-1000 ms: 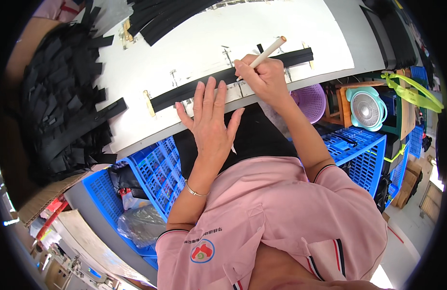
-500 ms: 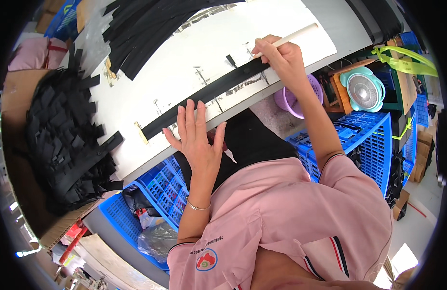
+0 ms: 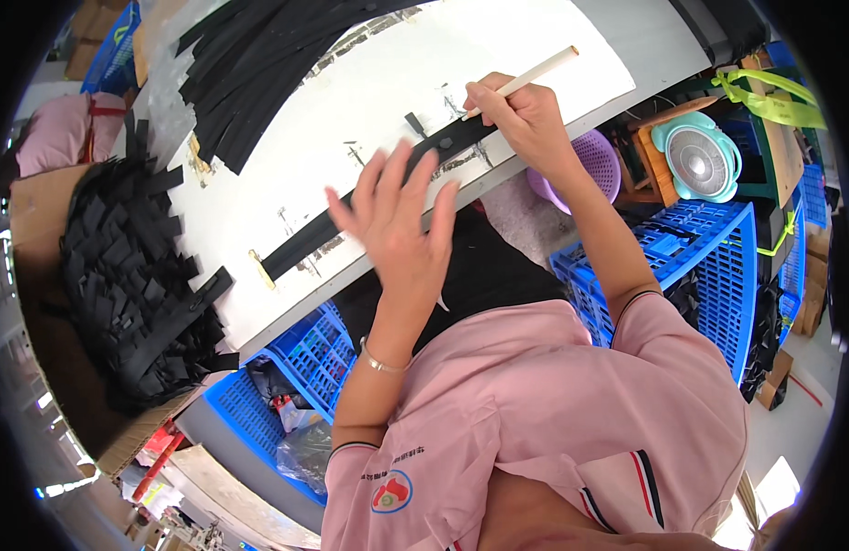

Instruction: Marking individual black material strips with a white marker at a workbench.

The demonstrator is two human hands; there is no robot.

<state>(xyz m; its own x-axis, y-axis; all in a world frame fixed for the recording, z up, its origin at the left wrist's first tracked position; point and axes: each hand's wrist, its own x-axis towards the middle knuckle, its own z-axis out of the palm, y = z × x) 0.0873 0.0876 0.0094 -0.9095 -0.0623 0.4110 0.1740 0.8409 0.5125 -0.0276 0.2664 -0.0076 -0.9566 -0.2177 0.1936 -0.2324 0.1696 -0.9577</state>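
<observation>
A long black fabric strip (image 3: pixel 305 246) lies slantwise over a white board (image 3: pixel 525 28) that bears dark smudges and line marks. My right hand (image 3: pixel 527 119) is closed round a pale, slim pencil (image 3: pixel 555 62), its tip at the strip's right end. Over the strip's middle is my left hand (image 3: pixel 402 216), fingers spread and slightly blurred, holding nothing; whether it touches the strip I cannot tell. A short dark piece (image 3: pixel 415 125) lies just above the strip. At the strip's left end is a yellowish patch (image 3: pixel 260 269) on the board.
Many long black strips (image 3: pixel 259 73) are fanned across the board's far side. A cardboard box (image 3: pixel 41 207) of short black pieces stands at the left. Blue crates (image 3: pixel 718 243), a purple basket (image 3: pixel 593 165) and a turquoise fan (image 3: pixel 698 161) are beyond the table's near edge.
My left hand has lifted from its flat place on the strip and shifted right and upward. My right hand and the pencil have moved slightly left along the strip.
</observation>
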